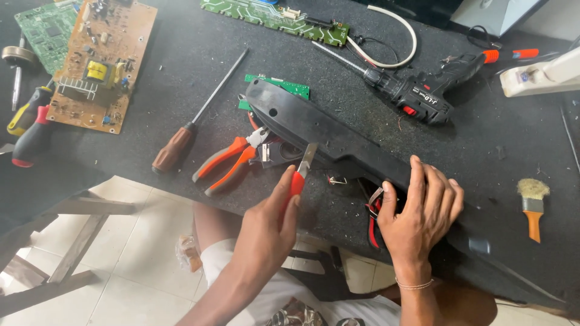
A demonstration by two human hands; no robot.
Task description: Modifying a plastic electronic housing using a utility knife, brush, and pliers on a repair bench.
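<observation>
The left hand (266, 226) has its grip closed around the red handle of a small cutter (300, 172), whose grey blade points up and touches the near edge of a long black plastic housing (326, 130). The housing lies slantwise across the dark desk (181, 66), running from the middle of the desk down toward the lower right edge. The right hand (423, 214) rests on the housing farther right, fingers spread over its top and thumb curled under the near edge, so its grip is closed on the housing. Red and black wires (371, 220) hang just beside that thumb.

Just left of the cutter lie orange-handled pliers (232, 160), their jaws touching the housing's left end. A screwdriver with a brown handle (190, 130) lies near them, tilted. A small green circuit board (281, 86) shows from under the housing's far end. A black cordless drill (417, 93) lies behind the housing, and a small brush with an orange handle (533, 205) lies at the right. A brown circuit board (103, 60) sits at the far left.
</observation>
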